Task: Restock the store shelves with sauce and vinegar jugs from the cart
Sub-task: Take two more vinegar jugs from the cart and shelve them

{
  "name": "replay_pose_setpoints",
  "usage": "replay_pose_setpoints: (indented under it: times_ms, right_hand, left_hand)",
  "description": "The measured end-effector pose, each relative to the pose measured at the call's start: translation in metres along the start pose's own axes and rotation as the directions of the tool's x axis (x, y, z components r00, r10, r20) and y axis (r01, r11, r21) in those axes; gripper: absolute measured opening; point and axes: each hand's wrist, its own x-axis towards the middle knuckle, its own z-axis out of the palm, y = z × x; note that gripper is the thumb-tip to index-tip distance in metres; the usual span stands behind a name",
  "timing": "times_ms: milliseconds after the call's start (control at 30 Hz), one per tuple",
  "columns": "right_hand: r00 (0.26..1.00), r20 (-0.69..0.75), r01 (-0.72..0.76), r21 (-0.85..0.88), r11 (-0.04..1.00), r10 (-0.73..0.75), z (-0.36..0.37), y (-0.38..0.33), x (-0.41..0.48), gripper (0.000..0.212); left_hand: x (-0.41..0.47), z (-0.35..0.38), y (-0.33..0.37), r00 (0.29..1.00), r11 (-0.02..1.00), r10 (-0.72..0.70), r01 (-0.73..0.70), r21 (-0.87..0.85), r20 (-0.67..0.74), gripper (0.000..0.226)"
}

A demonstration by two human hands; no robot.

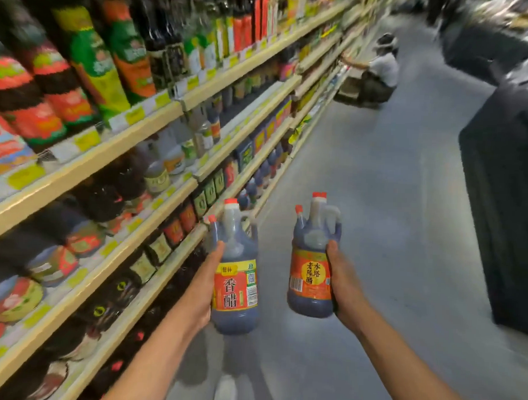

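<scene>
My left hand (204, 284) grips a dark vinegar jug (236, 270) with a red cap and a red-and-yellow label, held upright over the aisle floor. My right hand (342, 280) holds a second dark vinegar jug (311, 261) with an orange label and red cap, also upright. A small red-capped bottle is attached to the side of each jug. Both jugs hang in the air, just right of the cream store shelves (154, 208), which are packed with sauce and vinegar bottles. No cart is in view.
A crouching person (379, 70) in a white top reaches into the shelves far down the aisle. A dark, plastic-wrapped display (508, 184) lines the right side. The grey floor (377, 180) runs between them. My shoe (226, 391) shows at the bottom.
</scene>
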Motion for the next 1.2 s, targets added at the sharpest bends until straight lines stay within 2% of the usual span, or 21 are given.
replay_pose_setpoints:
  times_ms: [100, 233, 400, 467, 633, 767, 833, 933, 1000, 1067, 1200]
  right_hand:
    - [0.997, -0.083, -0.003, 0.009, 1.0, 0.004, -0.006, -0.005, 0.012, 0.064]
    - [0.983, -0.184, 0.003, 0.04, 0.999, 0.004, -0.008, -0.008, 0.028, 0.075]
    - [0.966, -0.258, 0.019, 0.071, 0.997, 0.0, -0.016, -0.011, 0.047, 0.065]
    - [0.955, -0.298, 0.021, 0.08, 0.997, 0.004, -0.023, -0.012, 0.055, 0.069]
    - [0.931, -0.364, 0.041, 0.079, 0.996, -0.009, -0.049, -0.022, 0.081, 0.088]
    - [0.916, -0.4, 0.057, 0.085, 0.995, -0.019, -0.077, -0.033, 0.116, 0.085]
    - [0.912, -0.41, 0.062, 0.08, 0.995, -0.024, -0.094, -0.041, 0.138, 0.078]
    - [0.908, -0.418, 0.058, 0.064, 0.996, -0.026, -0.122, -0.053, 0.175, 0.069]
    - [0.908, -0.419, 0.047, 0.053, 0.997, -0.021, -0.143, -0.064, 0.202, 0.069]
    - [0.913, -0.408, 0.036, 0.041, 0.998, -0.017, -0.163, -0.074, 0.229, 0.068]
    - [0.923, -0.385, 0.027, 0.017, 0.999, -0.019, -0.2, -0.099, 0.283, 0.069]
  left_hand:
    - [0.031, 0.01, 0.016, 0.997, 0.998, -0.012, 0.007, 0.055, 0.081, 0.097]
    - [0.068, 0.018, 0.033, 0.99, 0.993, -0.011, -0.005, 0.115, 0.139, 0.086]
    - [0.107, 0.027, 0.042, 0.983, 0.977, -0.053, 0.015, 0.212, 0.175, 0.088]
    - [0.122, 0.037, 0.043, 0.978, 0.975, -0.07, 0.025, 0.219, 0.197, 0.094]
    - [0.163, 0.072, 0.044, 0.958, 0.97, -0.09, 0.022, 0.242, 0.274, 0.078]
    - [0.208, 0.103, 0.044, 0.952, 0.97, -0.114, 0.045, 0.241, 0.283, 0.073]
    - [0.236, 0.12, 0.046, 0.942, 0.968, -0.163, 0.095, 0.231, 0.293, 0.06]
    - [0.282, 0.15, 0.047, 0.953, 0.976, -0.119, 0.06, 0.211, 0.28, 0.05]
    - [0.31, 0.173, 0.049, 0.95, 0.98, -0.118, 0.065, 0.186, 0.29, 0.027]
    - [0.337, 0.193, 0.052, 0.952, 0.98, -0.138, 0.092, 0.174, 0.274, 0.031]
    - [0.387, 0.23, 0.066, 0.966, 0.977, -0.105, 0.056, 0.205, 0.237, 0.049]
